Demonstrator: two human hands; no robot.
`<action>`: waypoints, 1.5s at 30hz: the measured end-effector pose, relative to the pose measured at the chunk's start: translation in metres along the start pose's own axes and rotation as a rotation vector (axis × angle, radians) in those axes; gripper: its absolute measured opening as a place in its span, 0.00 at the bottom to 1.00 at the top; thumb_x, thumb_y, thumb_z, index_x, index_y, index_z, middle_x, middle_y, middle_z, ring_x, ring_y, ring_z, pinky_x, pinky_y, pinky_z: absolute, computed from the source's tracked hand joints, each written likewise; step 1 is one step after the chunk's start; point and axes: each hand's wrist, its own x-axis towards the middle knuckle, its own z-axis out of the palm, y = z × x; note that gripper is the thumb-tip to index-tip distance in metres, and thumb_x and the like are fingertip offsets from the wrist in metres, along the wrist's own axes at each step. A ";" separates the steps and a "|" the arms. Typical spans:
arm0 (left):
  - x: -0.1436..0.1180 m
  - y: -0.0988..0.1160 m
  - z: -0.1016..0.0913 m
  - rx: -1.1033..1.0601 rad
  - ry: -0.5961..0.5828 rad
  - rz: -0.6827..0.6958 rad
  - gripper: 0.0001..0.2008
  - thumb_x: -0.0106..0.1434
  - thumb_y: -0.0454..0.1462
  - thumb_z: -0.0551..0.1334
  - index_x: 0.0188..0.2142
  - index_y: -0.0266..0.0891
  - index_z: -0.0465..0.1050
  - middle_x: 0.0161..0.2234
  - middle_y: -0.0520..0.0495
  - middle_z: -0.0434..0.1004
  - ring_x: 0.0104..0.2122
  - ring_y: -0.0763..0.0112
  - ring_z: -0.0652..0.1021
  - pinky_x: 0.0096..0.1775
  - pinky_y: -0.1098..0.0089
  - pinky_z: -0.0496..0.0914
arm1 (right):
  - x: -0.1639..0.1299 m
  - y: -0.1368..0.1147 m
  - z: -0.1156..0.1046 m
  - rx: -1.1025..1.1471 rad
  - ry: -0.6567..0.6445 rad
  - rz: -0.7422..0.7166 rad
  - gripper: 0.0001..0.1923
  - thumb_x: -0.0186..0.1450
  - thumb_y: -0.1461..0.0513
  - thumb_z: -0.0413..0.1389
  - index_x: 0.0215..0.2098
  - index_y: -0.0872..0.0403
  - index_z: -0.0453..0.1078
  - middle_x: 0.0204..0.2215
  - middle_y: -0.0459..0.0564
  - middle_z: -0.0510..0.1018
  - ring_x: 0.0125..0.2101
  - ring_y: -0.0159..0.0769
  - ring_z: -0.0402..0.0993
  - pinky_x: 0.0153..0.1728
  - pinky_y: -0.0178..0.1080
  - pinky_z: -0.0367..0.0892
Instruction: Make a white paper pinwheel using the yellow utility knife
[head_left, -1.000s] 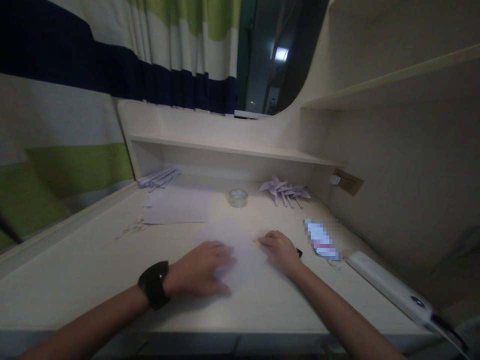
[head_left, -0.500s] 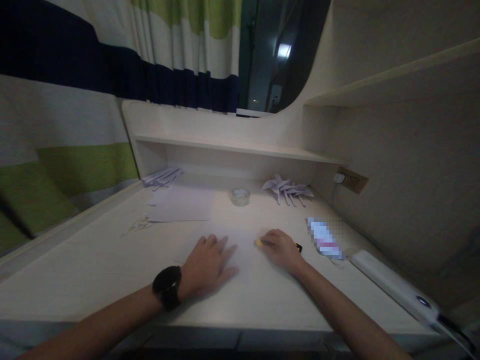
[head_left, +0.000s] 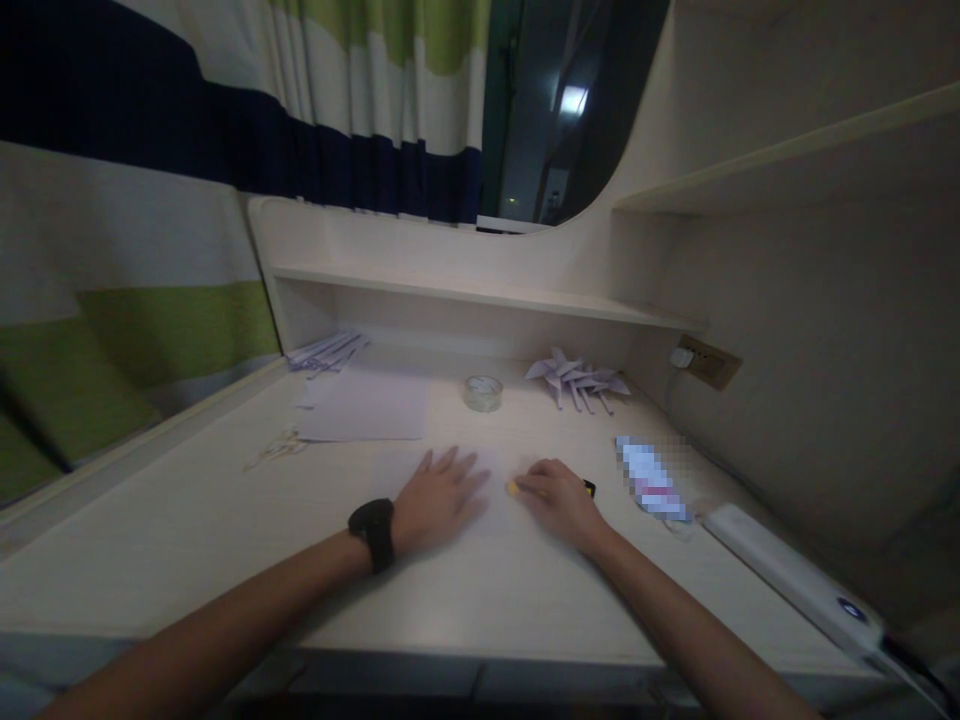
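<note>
My left hand (head_left: 442, 500) lies flat with its fingers spread, pressing on a pale sheet of paper (head_left: 394, 466) that hardly stands out from the desk. On that wrist is a black watch. To the right, my right hand (head_left: 559, 503) is closed around what looks like a yellow-and-black utility knife (head_left: 514, 488). Its yellow end shows by my fingertips and its black end pokes out behind my hand; the middle is hidden. Beyond my hands stands a roll of clear tape (head_left: 482, 394).
Paper pinwheels (head_left: 577, 380) lie at the back right. A stack of paper (head_left: 367, 405), rolled paper sticks (head_left: 328, 353) and rubber bands (head_left: 277, 449) are on the left. A blurred-out packet (head_left: 652, 480) and a white power strip (head_left: 795, 575) lie on the right.
My left hand has slid right and slightly away from me over the paper, nearer to my right hand. My right hand has barely moved and keeps its grip.
</note>
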 end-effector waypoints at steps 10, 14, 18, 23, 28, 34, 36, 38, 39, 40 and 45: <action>0.004 -0.021 0.005 -0.055 -0.040 -0.087 0.28 0.67 0.53 0.38 0.62 0.51 0.54 0.64 0.46 0.52 0.62 0.50 0.52 0.57 0.44 0.44 | -0.001 -0.006 -0.001 0.064 -0.028 -0.094 0.10 0.63 0.61 0.55 0.42 0.49 0.75 0.34 0.51 0.74 0.37 0.38 0.68 0.38 0.39 0.63; 0.005 -0.025 0.006 -0.044 -0.035 -0.112 0.28 0.67 0.53 0.39 0.62 0.50 0.54 0.64 0.45 0.52 0.62 0.50 0.52 0.57 0.44 0.44 | -0.002 -0.011 -0.005 0.090 -0.055 -0.113 0.10 0.63 0.61 0.55 0.42 0.49 0.75 0.35 0.51 0.74 0.37 0.37 0.68 0.39 0.39 0.64; 0.004 -0.024 0.008 -0.038 -0.030 -0.124 0.29 0.66 0.54 0.39 0.62 0.50 0.53 0.64 0.44 0.51 0.62 0.48 0.52 0.57 0.43 0.43 | -0.003 -0.013 -0.003 0.105 -0.055 -0.109 0.10 0.63 0.61 0.55 0.42 0.49 0.75 0.35 0.51 0.74 0.37 0.37 0.69 0.38 0.39 0.64; 0.003 -0.019 0.007 -0.026 -0.034 -0.133 0.32 0.63 0.58 0.40 0.62 0.53 0.52 0.64 0.44 0.49 0.62 0.43 0.50 0.56 0.39 0.41 | -0.004 -0.012 0.003 0.144 -0.037 -0.083 0.11 0.62 0.61 0.56 0.42 0.51 0.74 0.36 0.52 0.74 0.38 0.38 0.69 0.39 0.40 0.65; 0.003 -0.018 0.004 -0.031 -0.037 -0.111 0.30 0.64 0.58 0.39 0.62 0.54 0.54 0.65 0.44 0.48 0.62 0.45 0.49 0.56 0.40 0.40 | -0.004 -0.016 0.003 0.156 -0.038 -0.083 0.10 0.61 0.62 0.56 0.41 0.51 0.75 0.36 0.52 0.74 0.38 0.38 0.69 0.40 0.40 0.65; 0.002 -0.017 0.004 -0.034 -0.033 -0.110 0.30 0.65 0.57 0.39 0.62 0.53 0.53 0.65 0.43 0.47 0.63 0.46 0.50 0.56 0.41 0.41 | -0.004 -0.024 0.004 0.130 -0.029 -0.035 0.09 0.61 0.62 0.56 0.39 0.51 0.75 0.34 0.51 0.74 0.37 0.38 0.69 0.40 0.40 0.65; 0.002 -0.016 0.004 -0.037 -0.032 -0.121 0.30 0.65 0.56 0.39 0.62 0.53 0.52 0.65 0.43 0.47 0.63 0.46 0.49 0.56 0.41 0.41 | -0.004 -0.025 0.004 0.130 -0.028 -0.038 0.09 0.62 0.62 0.55 0.39 0.51 0.75 0.34 0.51 0.74 0.37 0.38 0.69 0.39 0.40 0.65; 0.002 -0.015 0.005 -0.039 -0.035 -0.128 0.30 0.65 0.56 0.40 0.62 0.53 0.53 0.65 0.44 0.47 0.63 0.47 0.49 0.57 0.41 0.40 | -0.005 -0.025 0.003 0.128 -0.026 -0.050 0.09 0.62 0.61 0.55 0.40 0.51 0.75 0.34 0.51 0.74 0.36 0.38 0.69 0.38 0.40 0.65; 0.001 -0.015 0.005 -0.039 -0.035 -0.128 0.29 0.65 0.56 0.40 0.62 0.53 0.53 0.65 0.45 0.47 0.63 0.48 0.49 0.57 0.42 0.40 | -0.005 -0.025 0.003 0.127 -0.025 -0.055 0.09 0.62 0.61 0.55 0.40 0.50 0.75 0.34 0.51 0.74 0.36 0.38 0.69 0.38 0.40 0.65; 0.001 -0.015 0.005 -0.040 -0.034 -0.126 0.29 0.65 0.56 0.40 0.62 0.53 0.53 0.65 0.46 0.46 0.63 0.48 0.49 0.57 0.42 0.40 | -0.005 -0.025 0.002 0.125 -0.022 -0.057 0.09 0.62 0.61 0.55 0.39 0.50 0.75 0.34 0.51 0.74 0.36 0.38 0.70 0.38 0.39 0.65; 0.000 -0.014 0.005 -0.035 -0.024 -0.130 0.29 0.64 0.57 0.40 0.62 0.55 0.52 0.65 0.47 0.47 0.63 0.47 0.50 0.57 0.41 0.40 | -0.006 -0.027 0.001 0.122 -0.024 -0.057 0.09 0.62 0.61 0.55 0.39 0.50 0.76 0.34 0.51 0.74 0.36 0.38 0.70 0.38 0.39 0.65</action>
